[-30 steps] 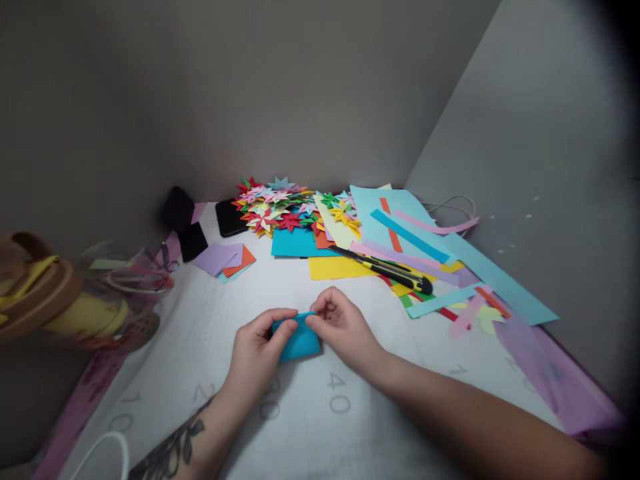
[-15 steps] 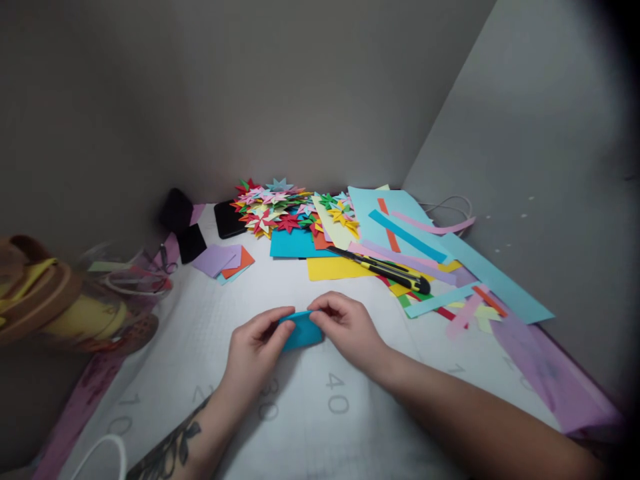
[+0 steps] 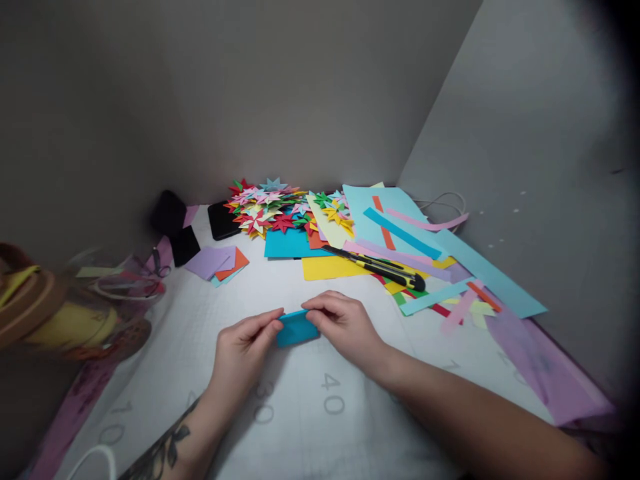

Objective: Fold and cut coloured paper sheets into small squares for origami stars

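Note:
A small folded piece of blue paper (image 3: 297,329) is held between my two hands above the white mat. My left hand (image 3: 246,347) pinches its upper left corner between thumb and fingers. At the upper right corner, my right hand (image 3: 345,325) pinches the same paper, thumb in front. The paper's upper edge looks like a fold. Beyond my hands lie a yellow sheet (image 3: 330,268) and a black and yellow utility knife (image 3: 383,268). Purple paper squares (image 3: 210,261) and an orange one (image 3: 234,265) are to the left.
Folded paper stars (image 3: 260,207) are heaped at the back, beside a black phone (image 3: 223,221). Light blue sheets (image 3: 357,200) and loose paper strips spread over the right. On the left stand a jar-like container (image 3: 65,313) and scissors (image 3: 160,263). Grey walls close off the back and right.
My left hand has shifted outward to the paper's left corner, so more of the blue paper shows. My right hand keeps its pinch. The whole view has shifted slightly.

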A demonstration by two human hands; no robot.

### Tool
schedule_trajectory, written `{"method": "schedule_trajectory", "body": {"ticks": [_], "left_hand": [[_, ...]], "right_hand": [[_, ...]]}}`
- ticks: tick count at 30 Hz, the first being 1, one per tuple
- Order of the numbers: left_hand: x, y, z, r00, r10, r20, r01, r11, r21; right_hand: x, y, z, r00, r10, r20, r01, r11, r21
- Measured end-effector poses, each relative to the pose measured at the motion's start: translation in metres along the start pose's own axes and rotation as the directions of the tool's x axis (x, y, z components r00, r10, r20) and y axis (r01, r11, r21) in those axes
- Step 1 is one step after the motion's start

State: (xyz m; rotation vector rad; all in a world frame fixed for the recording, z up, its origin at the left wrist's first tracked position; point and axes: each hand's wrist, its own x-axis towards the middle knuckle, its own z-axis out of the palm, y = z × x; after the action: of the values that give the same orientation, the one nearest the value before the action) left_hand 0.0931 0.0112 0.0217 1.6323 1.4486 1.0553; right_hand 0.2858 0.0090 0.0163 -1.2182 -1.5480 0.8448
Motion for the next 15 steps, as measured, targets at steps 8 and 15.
{"method": "schedule_trajectory", "body": {"ticks": [8,15], "left_hand": [[-0.0054,0.0036,0.0006,0.975,0.222,0.022,-0.223,0.966,0.130],[-0.0062,0.0000,0.0091,1.000,-0.010,0.002,0.010,0.991,-0.130]], "right_hand": [[-0.0048,-0.0021,0.0045,0.989,-0.110,0.096,0.117,0.990,-0.078],[-0.0035,-0.0077,0.0081,0.992,0.123,0.003,-0.123,0.987,0.102]]}}
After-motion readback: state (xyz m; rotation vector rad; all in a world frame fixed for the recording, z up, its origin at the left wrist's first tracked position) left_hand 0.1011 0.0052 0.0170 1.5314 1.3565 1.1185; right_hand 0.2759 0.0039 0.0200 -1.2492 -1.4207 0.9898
